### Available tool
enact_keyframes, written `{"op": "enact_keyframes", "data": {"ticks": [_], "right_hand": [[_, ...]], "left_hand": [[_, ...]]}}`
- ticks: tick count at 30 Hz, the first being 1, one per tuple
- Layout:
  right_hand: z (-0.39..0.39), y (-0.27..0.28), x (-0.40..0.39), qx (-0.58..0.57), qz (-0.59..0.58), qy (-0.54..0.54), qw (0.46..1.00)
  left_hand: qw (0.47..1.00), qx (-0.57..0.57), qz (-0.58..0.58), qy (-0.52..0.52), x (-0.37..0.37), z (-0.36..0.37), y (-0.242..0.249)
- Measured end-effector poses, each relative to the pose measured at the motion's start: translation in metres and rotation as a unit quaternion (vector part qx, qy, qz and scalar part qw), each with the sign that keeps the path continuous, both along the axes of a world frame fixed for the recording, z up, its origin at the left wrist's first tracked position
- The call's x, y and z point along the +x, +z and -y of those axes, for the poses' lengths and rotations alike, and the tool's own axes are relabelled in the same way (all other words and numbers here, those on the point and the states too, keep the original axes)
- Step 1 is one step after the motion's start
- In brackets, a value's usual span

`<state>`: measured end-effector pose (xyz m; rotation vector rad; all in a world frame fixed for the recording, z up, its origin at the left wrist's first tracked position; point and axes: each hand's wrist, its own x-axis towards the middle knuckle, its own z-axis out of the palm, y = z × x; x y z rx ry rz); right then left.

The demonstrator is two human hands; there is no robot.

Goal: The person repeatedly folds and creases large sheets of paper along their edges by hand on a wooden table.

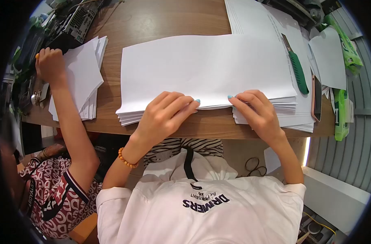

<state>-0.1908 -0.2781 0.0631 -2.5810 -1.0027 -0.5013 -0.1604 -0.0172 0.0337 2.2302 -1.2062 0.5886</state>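
Note:
A long white sheet of paper [185, 69] lies across a layered stack of paper, its near edge curled up or folded. My left hand [163, 116] is closed at the middle-left of that edge, thumb and fingers pinching it. Further right, my right hand [256, 114] grips the same edge in a similar pinch. The thumbs, with blue nails, face each other across a short gap. Below the sheet, the stack's layered ends show at both sides. A green utility knife [298, 71] with its blade showing lies beside the sheet on the right.
At left, another person's hand [51, 65] rests by a second stack of paper [81, 77]. Black electronic equipment [73, 26] stands behind it. A phone [316, 97] and green packages [342, 114] line the right side of the wooden desk [161, 20], with more papers [250, 16] behind.

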Motion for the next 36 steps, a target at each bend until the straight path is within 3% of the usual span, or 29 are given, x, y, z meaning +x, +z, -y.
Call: {"op": "enact_keyframes", "data": {"ticks": [8,13,16,18,36], "right_hand": [[0.003,0.004,0.026,0.12,-0.178,-0.051,0.975],[0.009,0.019,0.047,0.127,-0.257,-0.037,0.957],[0.01,0.022,0.05,0.094,-0.267,-0.021,0.959],[0.009,0.023,0.051,0.126,-0.335,-0.054,0.932],[0.034,0.003,0.051,0.168,-0.327,-0.004,0.93]], "left_hand": [[0.994,0.028,-0.097,0.042,0.015,0.004,0.014],[0.981,0.161,-0.098,0.04,0.034,0.003,0.017],[0.991,0.103,-0.072,0.042,0.033,0.006,0.021],[0.991,0.082,-0.098,0.038,0.036,0.005,0.015],[0.991,0.125,-0.039,-0.034,0.042,0.006,0.015]]}}
